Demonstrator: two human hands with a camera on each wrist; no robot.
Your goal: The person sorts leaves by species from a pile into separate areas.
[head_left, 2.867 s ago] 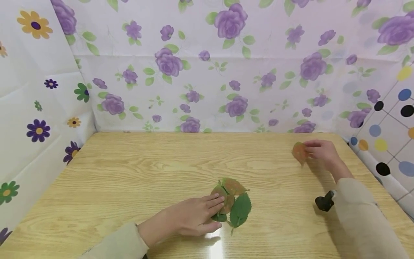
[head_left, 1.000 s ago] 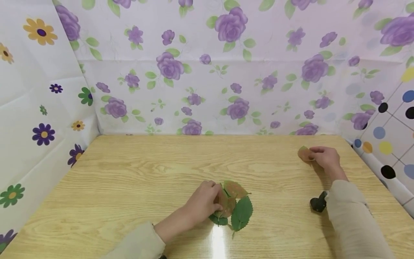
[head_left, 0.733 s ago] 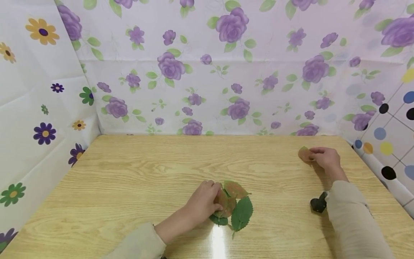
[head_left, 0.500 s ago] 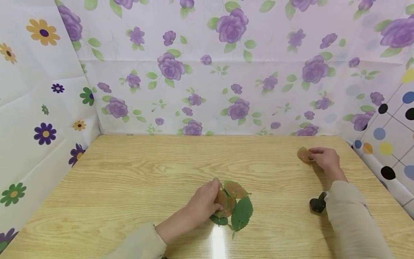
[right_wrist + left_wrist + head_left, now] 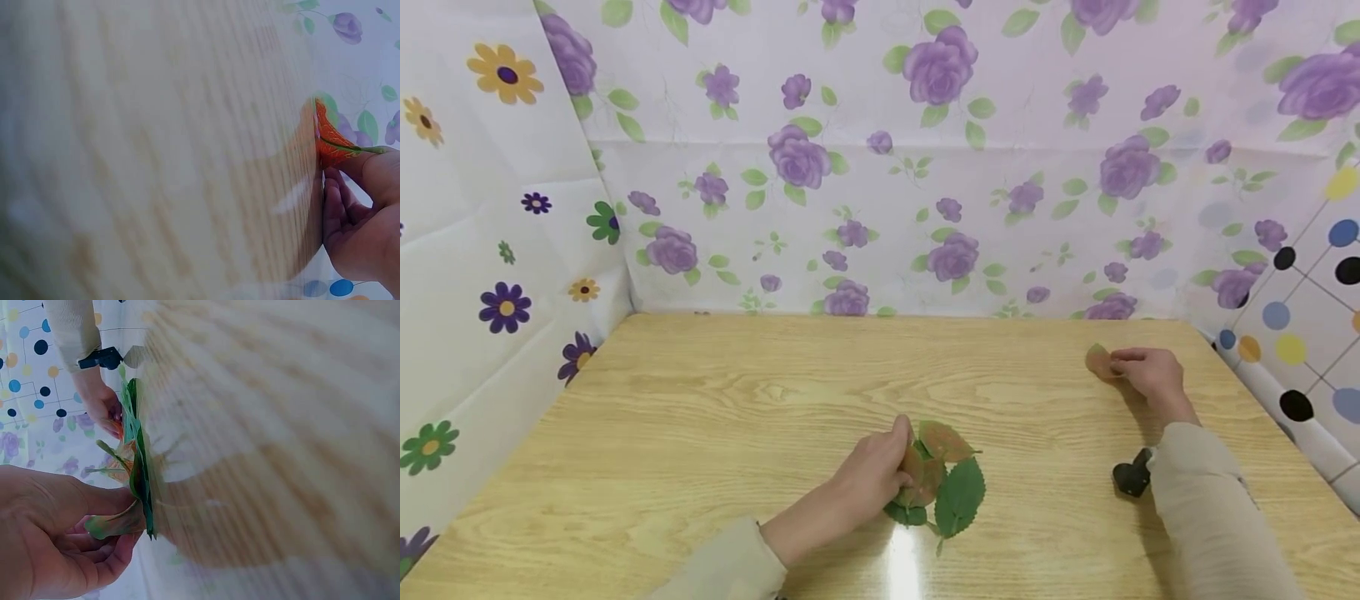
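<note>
At the middle front of the table lies a small pile of artificial-looking leaves, with a serrated green leaf [image 5: 960, 497] on its right and an orange-green leaf [image 5: 946, 442] at its top. My left hand [image 5: 867, 475] pinches a brownish-orange leaf [image 5: 921, 481] at the pile's left side; in the left wrist view its thumb and fingers close on that leaf [image 5: 119, 523]. Far to the right, my right hand [image 5: 1152, 375] pinches a single orange leaf [image 5: 1099, 362] with a green tip, low at the tabletop. The right wrist view shows this orange leaf [image 5: 334, 137] under the thumb.
The wood-grain table [image 5: 737, 417] is bounded by a flower-print sheet [image 5: 850, 167] at the back, another flowered sheet [image 5: 497, 250] at left and a dotted sheet [image 5: 1307, 333] at right. A black wrist device [image 5: 1131, 477] sits under the right forearm.
My left hand has gone from lying flat on the pile to pinching a leaf at its left edge. The right hand keeps its leaf in nearly the same place. The head view has shifted slightly.
</note>
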